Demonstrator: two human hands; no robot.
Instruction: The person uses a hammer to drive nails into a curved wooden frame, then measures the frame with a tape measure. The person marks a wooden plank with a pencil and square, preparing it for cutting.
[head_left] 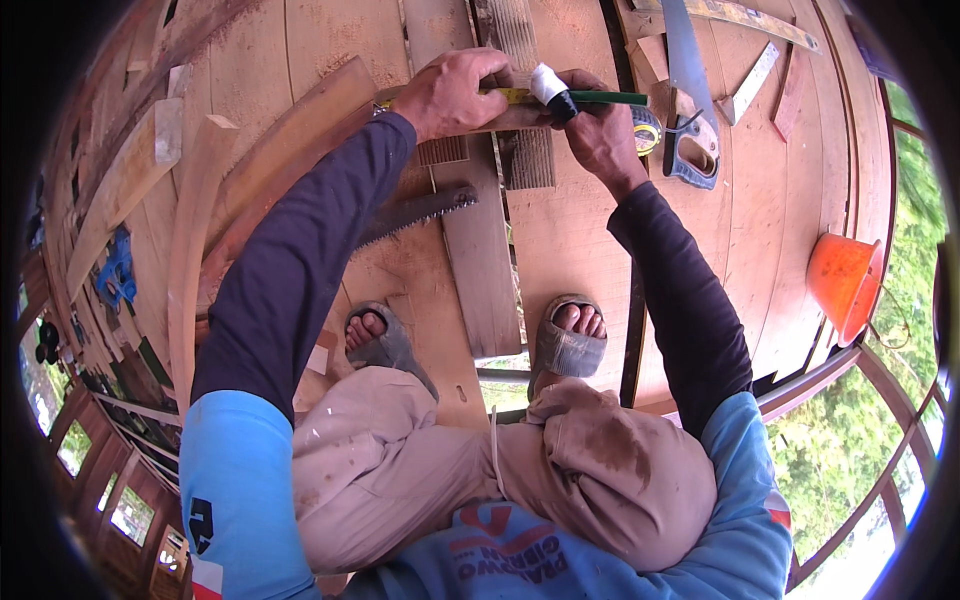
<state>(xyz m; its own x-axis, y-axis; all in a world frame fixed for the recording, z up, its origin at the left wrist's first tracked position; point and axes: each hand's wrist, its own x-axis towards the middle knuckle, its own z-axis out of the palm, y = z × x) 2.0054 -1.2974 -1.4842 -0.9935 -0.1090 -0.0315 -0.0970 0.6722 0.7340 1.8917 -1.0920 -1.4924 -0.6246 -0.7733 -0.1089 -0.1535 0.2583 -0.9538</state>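
Note:
My left hand (450, 95) is closed, fingers pinching the yellow blade of a tape measure (518, 96) along a wooden strip (500, 122). Facing it, my right hand (603, 135) grips a slim green pencil (612, 98) that points out to the right. A white wrapping (547, 84) with a black band covers one digit of that hand. The round tape case (646, 130) shows just beyond my right wrist. What the hidden fingertips of the right hand touch, I cannot tell.
A handsaw (692, 140) lies right of my hands, near a metal-bladed square (750, 85). Another saw blade (420, 212) rests below my left hand. Loose timber (290, 150) crowds the left, with a blue tool (117, 268). Gaps split the plank floor; an orange bucket (842, 285) stands right.

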